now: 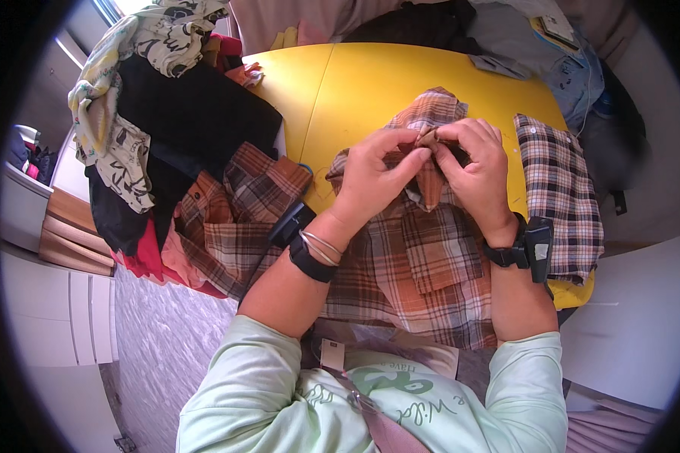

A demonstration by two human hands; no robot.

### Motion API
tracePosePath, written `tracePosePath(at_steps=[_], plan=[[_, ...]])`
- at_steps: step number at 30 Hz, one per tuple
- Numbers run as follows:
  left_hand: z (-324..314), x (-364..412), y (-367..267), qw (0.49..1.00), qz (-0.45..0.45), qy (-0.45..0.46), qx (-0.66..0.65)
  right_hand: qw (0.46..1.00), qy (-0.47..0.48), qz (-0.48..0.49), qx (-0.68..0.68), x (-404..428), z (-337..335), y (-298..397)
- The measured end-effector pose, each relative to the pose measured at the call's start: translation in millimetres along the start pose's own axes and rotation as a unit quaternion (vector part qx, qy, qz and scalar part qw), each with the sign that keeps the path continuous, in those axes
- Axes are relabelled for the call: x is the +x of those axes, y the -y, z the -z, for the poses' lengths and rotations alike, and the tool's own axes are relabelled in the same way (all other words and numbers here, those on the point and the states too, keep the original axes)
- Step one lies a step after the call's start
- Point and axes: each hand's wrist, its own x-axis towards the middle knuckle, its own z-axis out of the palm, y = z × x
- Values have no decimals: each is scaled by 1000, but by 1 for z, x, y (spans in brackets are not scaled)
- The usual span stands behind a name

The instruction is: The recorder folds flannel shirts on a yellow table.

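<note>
An orange and brown plaid shirt (368, 272) lies spread over the front of the yellow table (374, 73), its lower part hanging past the near edge. At its collar, my left hand (382, 170) pinches the fabric between thumb and index finger. Right beside it, my right hand (470, 164) grips the same bit of cloth, and the fingertips of both hands nearly meet. A chest pocket (442, 249) shows below my hands. One sleeve (232, 198) stretches out to the left. Whatever small detail sits between my fingertips is too covered to make out.
To the right lies a folded black and white checked shirt (561, 198). A heap of clothes with black fabric (192, 107) and a patterned garment (119, 153) fills the left side. Denim (572, 85) and a dark garment (419, 28) rest at the far edge.
</note>
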Motion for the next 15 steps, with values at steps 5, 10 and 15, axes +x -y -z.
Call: tracePosePath(at_steps=[5, 10, 15], plan=[[-2, 2, 1, 999, -28, -3, -36, 997, -19, 6, 78, 7, -5, 1], [3, 6, -16, 997, -1, 0, -79, 993, 80, 18, 82, 22, 7, 1], [13, 6, -35, 991, -92, -68, 76, 997, -7, 74, -4, 67, 47, -7]])
